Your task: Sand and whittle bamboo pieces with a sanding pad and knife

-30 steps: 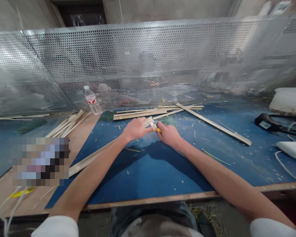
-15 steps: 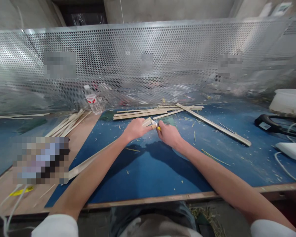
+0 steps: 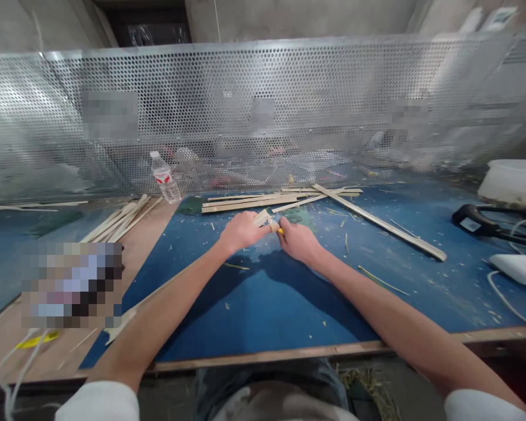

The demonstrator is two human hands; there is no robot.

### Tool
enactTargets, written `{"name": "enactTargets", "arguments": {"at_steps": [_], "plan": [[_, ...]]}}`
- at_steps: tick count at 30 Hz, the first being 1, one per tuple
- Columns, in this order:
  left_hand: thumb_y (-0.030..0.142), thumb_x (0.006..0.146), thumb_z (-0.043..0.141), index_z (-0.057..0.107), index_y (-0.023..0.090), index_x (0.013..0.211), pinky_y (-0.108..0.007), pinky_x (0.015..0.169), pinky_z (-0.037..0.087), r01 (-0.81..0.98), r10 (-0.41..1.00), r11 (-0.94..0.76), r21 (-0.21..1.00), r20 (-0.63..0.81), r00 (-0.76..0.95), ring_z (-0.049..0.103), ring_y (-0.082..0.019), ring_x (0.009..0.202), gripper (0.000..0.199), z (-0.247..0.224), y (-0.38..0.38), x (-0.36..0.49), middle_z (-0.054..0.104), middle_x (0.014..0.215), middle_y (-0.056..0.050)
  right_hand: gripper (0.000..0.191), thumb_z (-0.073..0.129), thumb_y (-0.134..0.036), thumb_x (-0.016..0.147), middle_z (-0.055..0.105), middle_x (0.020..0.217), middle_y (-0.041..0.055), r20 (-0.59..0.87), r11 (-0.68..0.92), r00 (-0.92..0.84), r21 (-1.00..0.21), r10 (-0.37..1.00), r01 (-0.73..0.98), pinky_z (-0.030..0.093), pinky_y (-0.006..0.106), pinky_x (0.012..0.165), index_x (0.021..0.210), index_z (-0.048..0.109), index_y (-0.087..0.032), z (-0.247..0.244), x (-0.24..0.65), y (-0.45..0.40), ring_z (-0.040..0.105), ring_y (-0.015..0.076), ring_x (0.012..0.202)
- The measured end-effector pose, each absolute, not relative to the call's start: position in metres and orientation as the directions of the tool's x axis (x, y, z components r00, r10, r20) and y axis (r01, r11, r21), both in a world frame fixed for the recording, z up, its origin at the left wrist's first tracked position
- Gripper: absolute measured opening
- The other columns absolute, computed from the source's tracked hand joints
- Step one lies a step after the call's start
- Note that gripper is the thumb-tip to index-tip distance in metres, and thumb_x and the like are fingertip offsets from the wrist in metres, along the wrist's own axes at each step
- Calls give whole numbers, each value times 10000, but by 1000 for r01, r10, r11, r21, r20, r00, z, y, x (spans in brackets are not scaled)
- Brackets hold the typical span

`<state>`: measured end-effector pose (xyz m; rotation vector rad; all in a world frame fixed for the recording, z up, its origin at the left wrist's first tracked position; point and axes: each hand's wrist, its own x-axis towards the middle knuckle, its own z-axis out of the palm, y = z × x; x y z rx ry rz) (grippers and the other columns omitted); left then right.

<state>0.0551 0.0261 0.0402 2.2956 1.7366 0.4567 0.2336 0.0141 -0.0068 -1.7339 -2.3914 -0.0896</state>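
My left hand (image 3: 244, 230) is closed on a long pale bamboo strip (image 3: 127, 317), which runs back under my left forearm toward the table's front left. Its near end pokes out past my fingers, beside my right hand (image 3: 297, 236). The right hand is closed around a small yellow-handled knife (image 3: 281, 231), its blade hard to make out against the strip's end. Both hands are almost touching above the blue mat (image 3: 241, 316). Behind them lies a pile of flat strips (image 3: 249, 202).
One long strip (image 3: 386, 225) slants across the right. More strips (image 3: 118, 219) lie at the left, near a water bottle (image 3: 165, 178). A perforated metal screen (image 3: 324, 99) stands behind. At the right are a white tub (image 3: 512, 181), a black object (image 3: 477, 222) and a white cabled device (image 3: 519, 269).
The bamboo strip under my left forearm has shifted slightly, showing more of its jagged end at the front left. The knife has turned a little at the strip's end.
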Motion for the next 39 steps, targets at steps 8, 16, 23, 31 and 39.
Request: {"name": "enactTargets", "arguments": {"at_steps": [8,16,23,31,39], "plan": [[771,807,487,521,208,640,-276,560,285,876,960,-281,392,102,262,523,-161,629,588,35,28,54,577,662,-33,239,332,-309,1035,749,934,130,171,261,-243,-94,955,961,345,299,618,1154,485,-170,-5,231,12,713,252,798],[700,789,556,497,204,612,-281,551,251,818,929,-371,439,166,332,444,-133,584,530,33,35,48,510,597,6,256,311,-312,1014,741,878,102,279,345,-304,-110,911,932,251,311,591,1107,501,-169,-13,236,17,676,236,731],[717,735,621,447,206,612,-271,544,279,804,922,-388,450,188,340,424,-119,568,553,36,38,45,494,594,25,286,306,-345,1006,726,845,88,319,388,-336,-116,886,914,220,312,589,1088,517,-171,-18,236,17,645,224,701],[664,744,634,441,205,601,-272,517,263,777,908,-418,471,184,377,419,-112,548,518,36,40,44,488,577,30,256,300,-329,1009,731,876,97,315,421,-370,-110,874,900,222,310,586,1065,499,-177,-22,235,18,655,228,719],[654,766,618,455,204,614,-271,529,276,796,921,-388,464,160,356,429,-118,571,502,38,34,47,520,606,22,237,294,-297,1016,739,872,104,276,413,-370,-115,887,903,246,306,584,1092,480,-171,-20,234,17,674,236,725]]}}
